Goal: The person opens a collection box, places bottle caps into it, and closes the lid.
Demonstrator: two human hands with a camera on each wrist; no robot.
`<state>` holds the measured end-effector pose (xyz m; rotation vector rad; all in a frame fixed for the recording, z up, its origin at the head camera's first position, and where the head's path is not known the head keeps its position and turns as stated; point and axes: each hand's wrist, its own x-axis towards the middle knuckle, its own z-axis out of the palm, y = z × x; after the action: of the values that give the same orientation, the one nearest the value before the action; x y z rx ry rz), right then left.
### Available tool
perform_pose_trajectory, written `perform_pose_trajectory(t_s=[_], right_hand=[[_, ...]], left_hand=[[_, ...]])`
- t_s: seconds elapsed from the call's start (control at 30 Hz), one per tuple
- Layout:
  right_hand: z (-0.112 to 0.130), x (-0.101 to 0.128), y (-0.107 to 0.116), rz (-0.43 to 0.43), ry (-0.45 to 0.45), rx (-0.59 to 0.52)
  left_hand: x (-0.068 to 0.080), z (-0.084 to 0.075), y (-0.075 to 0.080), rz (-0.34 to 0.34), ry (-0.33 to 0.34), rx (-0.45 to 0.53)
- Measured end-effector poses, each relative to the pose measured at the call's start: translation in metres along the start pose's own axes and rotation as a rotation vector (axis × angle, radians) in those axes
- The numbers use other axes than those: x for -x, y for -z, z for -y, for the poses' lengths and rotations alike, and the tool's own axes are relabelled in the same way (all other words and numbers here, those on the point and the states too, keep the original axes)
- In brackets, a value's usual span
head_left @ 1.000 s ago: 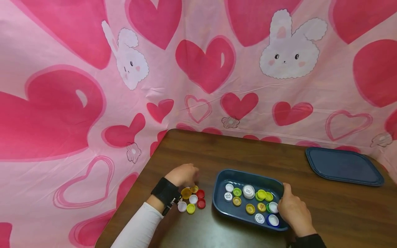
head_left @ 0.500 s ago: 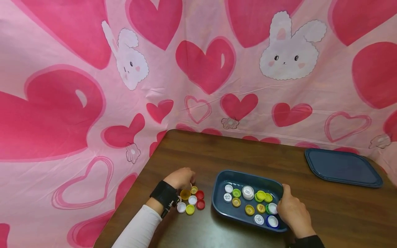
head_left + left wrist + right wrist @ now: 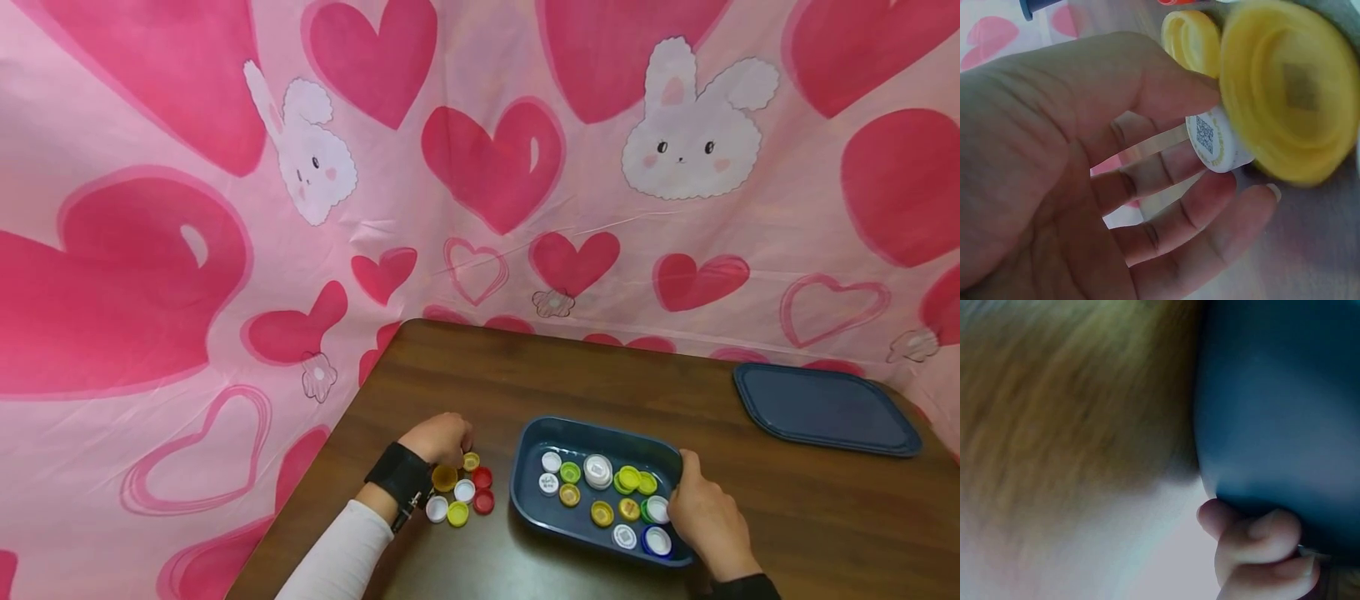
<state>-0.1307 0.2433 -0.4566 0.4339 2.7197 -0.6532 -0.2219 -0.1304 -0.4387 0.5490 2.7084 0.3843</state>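
- Sitting at a brown wooden table, a person works with both bare hands, which are well apart.
- The left hand pinches a small white bottle cap between thumb and fingertips, beside a loose cluster of yellow, red and white caps lying on the table.
- The right hand grips the right rim of a dark blue tray, thumb over the edge and fingers curled underneath.
- Inside the tray lie more caps: white, green, yellow and one blue.
- A dark blue lid lies well apart, at the table's far right.
- A pink cloth with hearts and rabbits hangs behind.
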Motion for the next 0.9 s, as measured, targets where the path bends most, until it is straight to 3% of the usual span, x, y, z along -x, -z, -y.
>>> perform_pose_trajectory(t_s=[0.13, 0.57, 0.73, 0.9], right_hand=[[0.000, 0.000, 0.000, 0.008, -0.005, -0.002], [0.002, -0.002, 0.000, 0.017, -0.014, -0.009], [0.002, 0.000, -0.001, 0.011, -0.007, -0.007], [0.002, 0.001, 0.001, -0.009, 0.009, 0.001]], left_hand=[[0.000, 0.000, -0.001, -0.006, -0.025, -0.007], [-0.001, -0.002, 0.007, -0.005, -0.010, 0.040], [-0.002, -0.021, 0.023, -0.062, -0.096, -0.028], [-0.002, -0.057, 0.035, -0.099, -0.204, -0.104]])
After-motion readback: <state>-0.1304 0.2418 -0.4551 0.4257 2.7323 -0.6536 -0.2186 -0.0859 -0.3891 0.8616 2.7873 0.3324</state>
